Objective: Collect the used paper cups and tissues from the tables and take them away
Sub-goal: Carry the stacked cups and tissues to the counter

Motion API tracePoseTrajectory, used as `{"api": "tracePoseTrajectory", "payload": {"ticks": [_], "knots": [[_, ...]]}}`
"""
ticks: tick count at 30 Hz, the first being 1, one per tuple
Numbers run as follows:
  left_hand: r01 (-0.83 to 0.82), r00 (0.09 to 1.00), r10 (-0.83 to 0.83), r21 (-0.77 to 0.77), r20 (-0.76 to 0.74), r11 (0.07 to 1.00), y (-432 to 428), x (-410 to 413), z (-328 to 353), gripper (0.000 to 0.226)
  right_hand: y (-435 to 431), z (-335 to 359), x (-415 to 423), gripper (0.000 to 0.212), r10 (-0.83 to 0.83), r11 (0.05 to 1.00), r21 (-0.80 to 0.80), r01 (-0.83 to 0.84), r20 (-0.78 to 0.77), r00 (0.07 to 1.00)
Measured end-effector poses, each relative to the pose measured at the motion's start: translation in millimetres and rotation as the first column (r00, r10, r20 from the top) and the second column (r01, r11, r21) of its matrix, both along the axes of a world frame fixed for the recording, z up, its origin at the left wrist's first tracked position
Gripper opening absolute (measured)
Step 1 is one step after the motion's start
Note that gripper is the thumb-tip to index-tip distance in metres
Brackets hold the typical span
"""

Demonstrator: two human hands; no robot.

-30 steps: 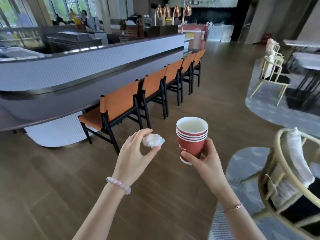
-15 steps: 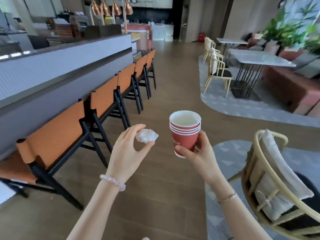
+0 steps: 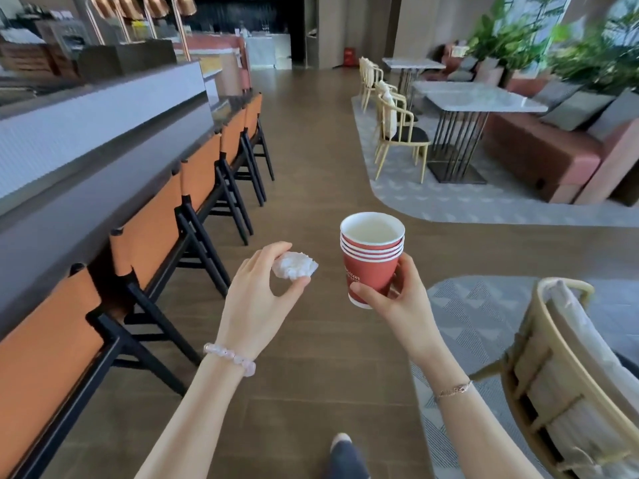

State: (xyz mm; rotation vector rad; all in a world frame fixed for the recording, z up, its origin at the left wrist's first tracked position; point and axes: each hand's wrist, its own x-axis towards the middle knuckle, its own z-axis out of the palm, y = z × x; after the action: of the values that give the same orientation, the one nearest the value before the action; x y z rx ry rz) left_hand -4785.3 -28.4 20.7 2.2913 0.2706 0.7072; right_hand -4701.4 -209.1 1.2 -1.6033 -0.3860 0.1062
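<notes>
A stack of several red paper cups [image 3: 371, 257] with white rims stands upright in my right hand [image 3: 401, 302], whose fingers wrap its lower half. The top cup looks empty inside. Just to its left, my left hand [image 3: 257, 302] pinches a crumpled white tissue [image 3: 294, 266] between thumb and fingertips. Both hands are held out at chest height over the wooden floor, about a hand's width apart.
A long bar counter [image 3: 103, 133] runs along the left with a row of orange chairs [image 3: 145, 236] against it. A wicker chair [image 3: 567, 375] stands close at the right. Marble tables [image 3: 480, 98], cream chairs and a red sofa [image 3: 539, 157] lie ahead on the right. A wooden aisle [image 3: 311, 150] leads ahead.
The view has swung to the right and moved forward along the bar, bringing the tables and sofa into sight. Both hands keep the same hold on the tissue and the cups.
</notes>
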Motion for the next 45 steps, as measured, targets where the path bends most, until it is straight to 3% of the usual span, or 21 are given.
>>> {"api": "tracePoseTrajectory", "payload": {"ticks": [9,19,45], "knots": [[0.048,0.999,-0.048,0.001,0.017,0.999,53,195,0,0.043,47,-1,190,0.062,-0.051,0.998,-0.041,0.053,0.054,0.997],[0.072,0.997,-0.071,-0.054,0.024,0.996,87,392,9,0.043,76,17,380,0.061,-0.077,0.996,-0.03,0.079,0.048,0.996],[0.153,0.988,-0.153,-0.027,0.021,0.988,223,901,9,0.042,215,9,871,0.053,-0.16,0.987,-0.026,0.16,0.014,0.987]]}}
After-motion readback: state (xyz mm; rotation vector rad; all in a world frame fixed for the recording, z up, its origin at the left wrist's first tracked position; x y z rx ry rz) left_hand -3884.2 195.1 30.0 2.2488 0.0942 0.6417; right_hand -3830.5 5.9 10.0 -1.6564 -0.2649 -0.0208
